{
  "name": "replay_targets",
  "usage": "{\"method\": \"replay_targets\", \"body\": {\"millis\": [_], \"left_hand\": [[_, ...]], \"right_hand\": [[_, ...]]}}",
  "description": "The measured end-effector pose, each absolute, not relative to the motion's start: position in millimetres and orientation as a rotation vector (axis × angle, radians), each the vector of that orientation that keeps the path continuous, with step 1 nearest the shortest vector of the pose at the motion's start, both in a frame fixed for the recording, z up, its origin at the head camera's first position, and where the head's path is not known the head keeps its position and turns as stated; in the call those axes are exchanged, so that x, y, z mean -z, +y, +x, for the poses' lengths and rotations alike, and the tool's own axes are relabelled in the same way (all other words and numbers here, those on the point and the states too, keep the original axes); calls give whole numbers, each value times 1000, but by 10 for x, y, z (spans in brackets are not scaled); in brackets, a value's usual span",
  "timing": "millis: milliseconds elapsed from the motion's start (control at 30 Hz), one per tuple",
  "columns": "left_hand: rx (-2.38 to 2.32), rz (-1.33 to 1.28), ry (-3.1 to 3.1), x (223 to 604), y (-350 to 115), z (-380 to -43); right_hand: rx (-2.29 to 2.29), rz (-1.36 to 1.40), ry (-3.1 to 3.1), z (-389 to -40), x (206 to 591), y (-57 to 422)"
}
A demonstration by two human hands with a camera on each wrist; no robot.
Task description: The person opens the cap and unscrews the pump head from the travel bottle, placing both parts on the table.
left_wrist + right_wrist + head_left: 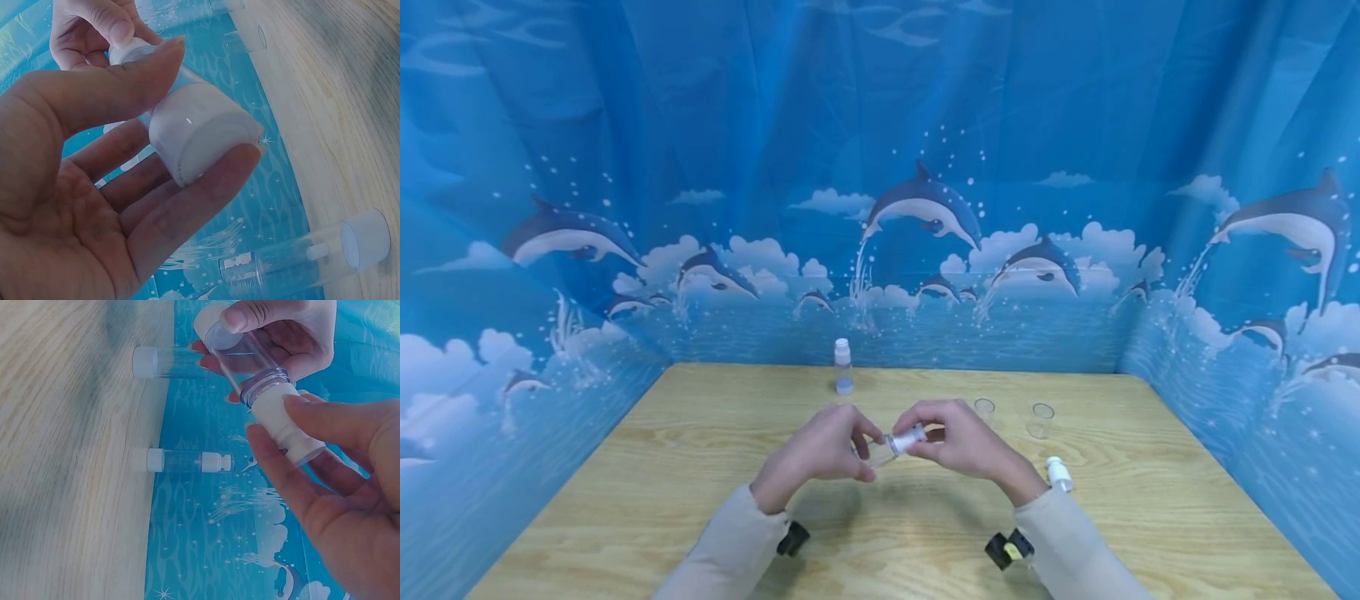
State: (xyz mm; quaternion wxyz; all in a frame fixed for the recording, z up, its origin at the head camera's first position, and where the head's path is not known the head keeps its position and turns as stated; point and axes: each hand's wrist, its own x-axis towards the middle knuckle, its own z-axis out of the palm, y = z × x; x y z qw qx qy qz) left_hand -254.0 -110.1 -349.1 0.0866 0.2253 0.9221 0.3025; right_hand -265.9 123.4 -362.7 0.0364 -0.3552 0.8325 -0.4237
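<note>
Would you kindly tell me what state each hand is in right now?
Left hand: holding the clear bottle toward its white base.
Right hand: holding the white top at the bottle's neck end.

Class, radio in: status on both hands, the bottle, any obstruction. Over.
Left hand grips clear bottle. Right hand pinches white top at bottle's end. Bottle held tilted. No obstruction seen.

A: Clothing?
B: Right sleeve [1075, 546]: long, pale greyish-white, plain, cuff [1037, 507] at the wrist. Left sleeve [722, 546], left of the right sleeve: same colour.
A: Gear worn?
B: Small black boxy unit [997, 552], inner side of the right sleeve; yellow patch [1013, 552] on it. Second black unit [793, 538], left of the right sleeve.
</note>
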Motion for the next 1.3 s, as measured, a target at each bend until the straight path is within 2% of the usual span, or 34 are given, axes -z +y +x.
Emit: {"method": "replay_targets", "body": {"millis": [733,1300], "left_hand": [[-909,673,2750,3483,-1104,-2537],[-902,646,2755,3493,-1096,-2542]], "right_hand": [[1336,-1121,2513,-2671,3627,1234],[1310,-1043,2529,-2671,3622,1243]]}}
